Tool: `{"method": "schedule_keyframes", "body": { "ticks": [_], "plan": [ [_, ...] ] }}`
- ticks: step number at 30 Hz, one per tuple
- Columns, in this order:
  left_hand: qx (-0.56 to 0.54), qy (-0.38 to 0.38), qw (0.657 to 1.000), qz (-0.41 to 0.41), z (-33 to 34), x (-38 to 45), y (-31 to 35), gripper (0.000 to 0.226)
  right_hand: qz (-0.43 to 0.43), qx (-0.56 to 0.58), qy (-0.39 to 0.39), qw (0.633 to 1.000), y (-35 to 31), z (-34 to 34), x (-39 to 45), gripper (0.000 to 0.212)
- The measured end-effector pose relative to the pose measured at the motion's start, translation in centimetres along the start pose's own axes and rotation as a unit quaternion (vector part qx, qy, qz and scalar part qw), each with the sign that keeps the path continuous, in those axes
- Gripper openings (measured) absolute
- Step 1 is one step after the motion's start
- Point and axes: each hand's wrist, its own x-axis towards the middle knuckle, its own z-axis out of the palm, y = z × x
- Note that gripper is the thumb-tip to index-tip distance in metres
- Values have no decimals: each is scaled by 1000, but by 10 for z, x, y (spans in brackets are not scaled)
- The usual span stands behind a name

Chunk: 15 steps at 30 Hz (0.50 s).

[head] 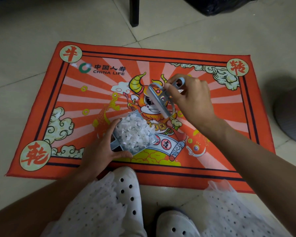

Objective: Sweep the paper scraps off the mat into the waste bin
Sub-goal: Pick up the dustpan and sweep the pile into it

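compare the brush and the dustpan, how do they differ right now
The dustpan sits low on the mat, heaped with white paper scraps; the brush is lifted above it and carries none. The left hand grips the dustpan, the right hand the brush. Both are pale blue plastic.

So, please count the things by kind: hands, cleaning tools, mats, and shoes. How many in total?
Hands: 2, left hand and right hand
Cleaning tools: 2, dustpan and brush
Mats: 1, mat
Shoes: 2, and
Total: 7
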Motion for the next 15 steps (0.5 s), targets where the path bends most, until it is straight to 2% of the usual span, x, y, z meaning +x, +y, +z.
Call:
{"method": "schedule_keyframes", "body": {
  "ticks": [6, 15],
  "plan": [
    [7, -23, 1000, -8, -10, 5, -8, 117, -22, -93, -79, 992, 24, 6, -1, 31],
    [63, -42, 997, 24, -20, 9, -4, 120, 4, -48, -131, 990, 21, 17, -4, 24]
  ]
}}
